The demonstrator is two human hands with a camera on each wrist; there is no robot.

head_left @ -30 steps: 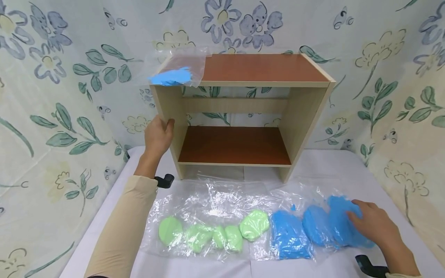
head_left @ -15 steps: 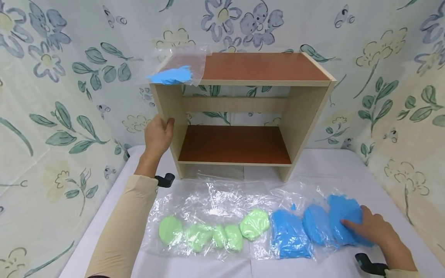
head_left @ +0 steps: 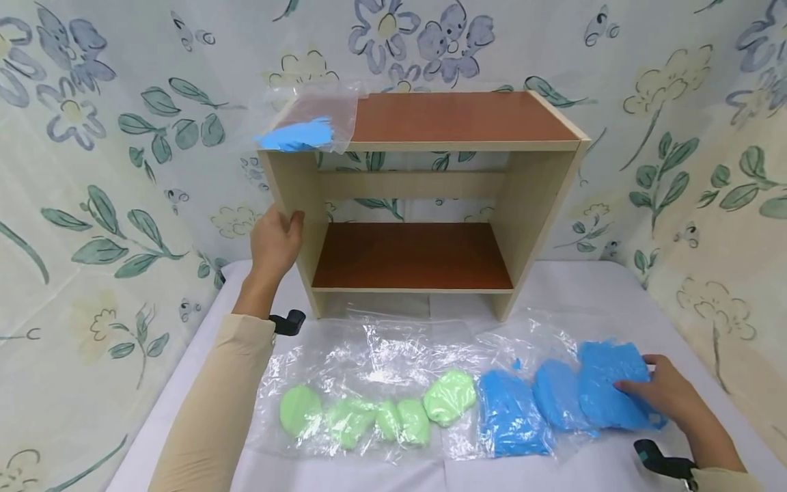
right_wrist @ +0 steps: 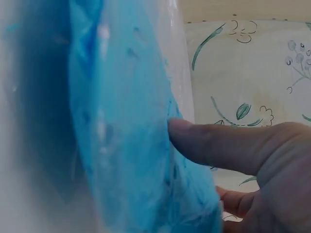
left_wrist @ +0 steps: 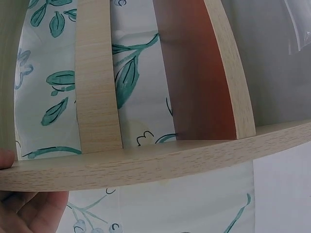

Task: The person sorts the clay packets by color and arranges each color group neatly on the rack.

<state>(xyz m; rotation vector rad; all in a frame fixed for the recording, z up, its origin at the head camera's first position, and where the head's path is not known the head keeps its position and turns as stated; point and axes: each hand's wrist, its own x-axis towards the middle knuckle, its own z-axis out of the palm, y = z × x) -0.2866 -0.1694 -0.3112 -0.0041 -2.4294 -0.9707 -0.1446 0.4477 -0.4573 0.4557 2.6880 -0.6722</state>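
Note:
My left hand (head_left: 274, 242) grips the left side panel of a small wooden shelf (head_left: 412, 256) with red-brown boards. In the left wrist view, the thumb lies on one side of the panel's edge (left_wrist: 146, 167) and fingers (left_wrist: 46, 211) on the other. My right hand (head_left: 670, 389) pinches the right edge of a soft blue lump in clear plastic (head_left: 615, 383), at the right end of the row. The right wrist view shows the thumb (right_wrist: 209, 143) on the bagged blue lump (right_wrist: 131, 131), with other fingers partly hidden behind it.
Two more blue lumps (head_left: 513, 413) in clear bags lie left of the pinched one. Several light green lumps (head_left: 451, 398) sit in plastic farther left. Another clear bag with blue material (head_left: 298, 135) hangs over the shelf's top left corner. Floral cloth (head_left: 676, 137) surrounds the white table (head_left: 584, 294).
My right hand has drawn from over the blue lump to its right edge and now pinches it, the lump's edge slightly raised. The left hand stays on the shelf panel.

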